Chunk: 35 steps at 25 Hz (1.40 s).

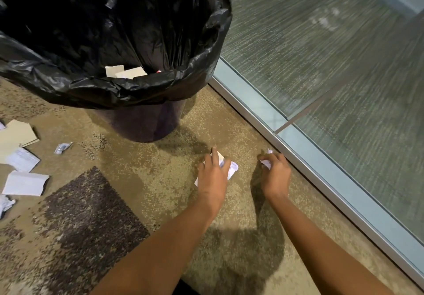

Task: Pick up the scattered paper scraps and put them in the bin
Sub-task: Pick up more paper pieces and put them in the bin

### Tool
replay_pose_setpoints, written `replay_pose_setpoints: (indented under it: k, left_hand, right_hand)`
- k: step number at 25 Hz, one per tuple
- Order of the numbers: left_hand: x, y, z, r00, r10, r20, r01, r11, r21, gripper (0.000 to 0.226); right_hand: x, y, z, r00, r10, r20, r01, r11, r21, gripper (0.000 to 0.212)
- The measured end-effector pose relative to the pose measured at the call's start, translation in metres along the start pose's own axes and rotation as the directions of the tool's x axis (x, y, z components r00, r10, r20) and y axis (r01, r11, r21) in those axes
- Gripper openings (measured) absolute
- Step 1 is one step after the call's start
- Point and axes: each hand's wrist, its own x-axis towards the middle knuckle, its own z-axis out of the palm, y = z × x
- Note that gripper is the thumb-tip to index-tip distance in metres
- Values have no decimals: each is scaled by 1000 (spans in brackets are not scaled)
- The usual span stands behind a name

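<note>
Scraps [25, 183] litter carpet [142, 180] left; bin [137, 88] ahead, glass partition [321, 77] right.

Seen from the head camera, the person's two forearms are bare from the lower edge of the shot to the wrists, lean and smooth, narrowing toward each wrist. The left hand [212, 176] and the right hand [276, 176] are bare as well, with knuckles and tendons faintly ridged across their backs and long, slim fingers [214, 156]. A small dark patch [183, 288] shows between the forearms at the bottom edge; too little is in view to tell whether it is clothing.
</note>
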Motion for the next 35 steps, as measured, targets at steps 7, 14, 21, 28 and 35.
replay_pose_setpoints:
  k: [7,14,21,28,35]
  left_hand:
    - [11,2,-15,995,-96,11,96,979,-181,52]
    - [-4,-22,-18,988,-139,-70,113,949,-295,48]
    - [-34,-54,-21,998,-49,45,61,941,-334,55]
    - [-48,-62,-12,995,38,-98,-79,886,-457,19]
    - [-69,-74,-32,903,-418,-99,206,623,-754,18]
  right_hand:
    - [-38,-21,-15,983,179,30,-180,943,280,27]
    - [-49,-57,-1,943,206,262,-285,905,316,36]
    - [-47,-77,14,906,-163,390,153,987,56,55]
    - [-54,-75,7,968,-197,156,166,968,190,24]
    - [-54,-85,-17,997,-40,64,23,967,254,25]
